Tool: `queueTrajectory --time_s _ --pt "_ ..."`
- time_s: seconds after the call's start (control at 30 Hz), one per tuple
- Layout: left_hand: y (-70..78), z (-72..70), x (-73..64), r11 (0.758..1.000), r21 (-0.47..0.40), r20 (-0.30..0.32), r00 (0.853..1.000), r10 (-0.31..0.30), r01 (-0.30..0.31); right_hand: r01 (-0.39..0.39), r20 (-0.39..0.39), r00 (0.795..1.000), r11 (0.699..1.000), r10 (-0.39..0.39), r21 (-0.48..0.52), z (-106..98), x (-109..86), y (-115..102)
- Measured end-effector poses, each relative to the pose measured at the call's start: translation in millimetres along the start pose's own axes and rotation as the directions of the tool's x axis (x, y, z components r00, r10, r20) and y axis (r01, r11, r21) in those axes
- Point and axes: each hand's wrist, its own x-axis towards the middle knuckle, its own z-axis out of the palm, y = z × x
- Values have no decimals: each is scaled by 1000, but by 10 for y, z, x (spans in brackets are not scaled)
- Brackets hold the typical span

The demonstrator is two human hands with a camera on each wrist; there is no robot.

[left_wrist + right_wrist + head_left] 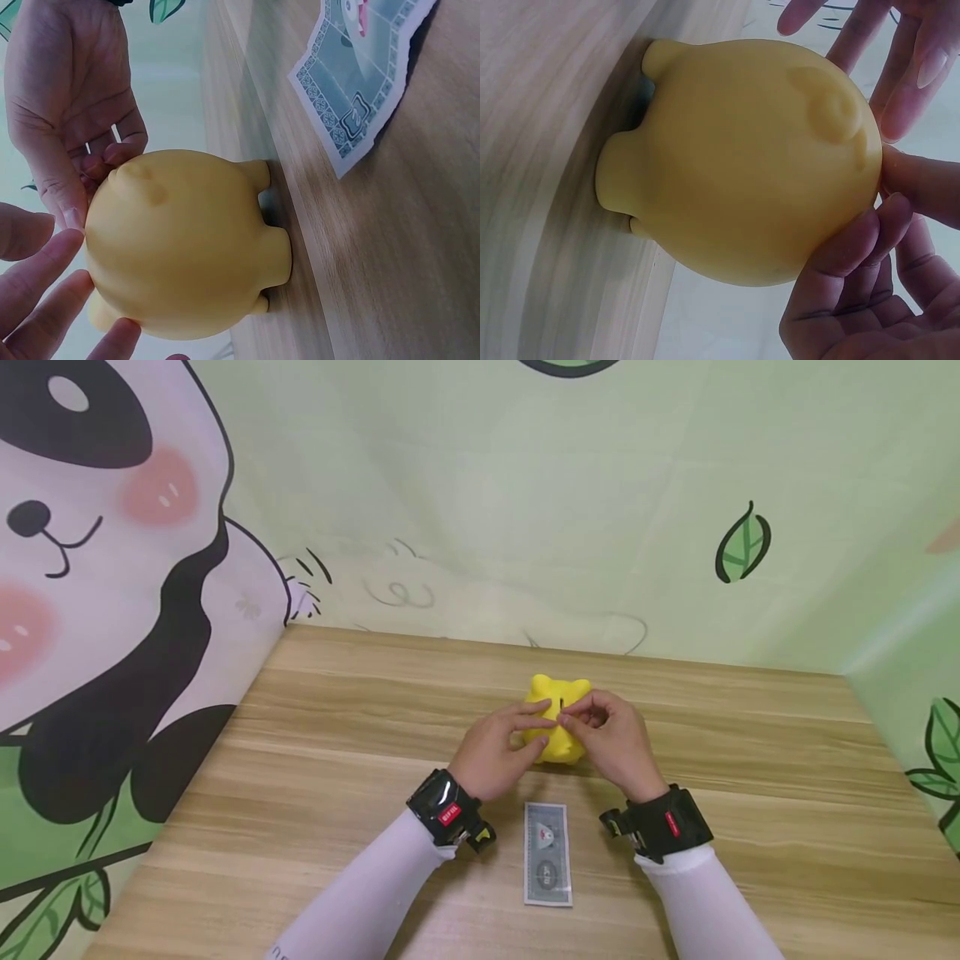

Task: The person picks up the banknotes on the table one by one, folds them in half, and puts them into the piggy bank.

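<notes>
A yellow piggy bank stands upright on its feet, its dark slot facing up. Spread over its left side, my left hand rests fairly straight fingertips on the top, plain in the left wrist view on the rounded body. My right hand brings thumb and forefinger together right at the slot, other fingers curled; I cannot tell whether something thin is between them. In the right wrist view its fingers lie against the bank's upper surface. Nearer me lies a grey-green play banknote, between the forearms.
The wooden tabletop runs back to a pale green printed wall. A large panda drawing covers the left wall. Black camera straps sit on both wrists over white sleeves.
</notes>
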Motion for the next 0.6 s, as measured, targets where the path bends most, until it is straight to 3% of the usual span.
queueTrajectory --time_s 0.6 --pt "-6 -16 7 1000 -3 12 1000 17 -17 0 0 1000 1000 0 -19 1 2 25"
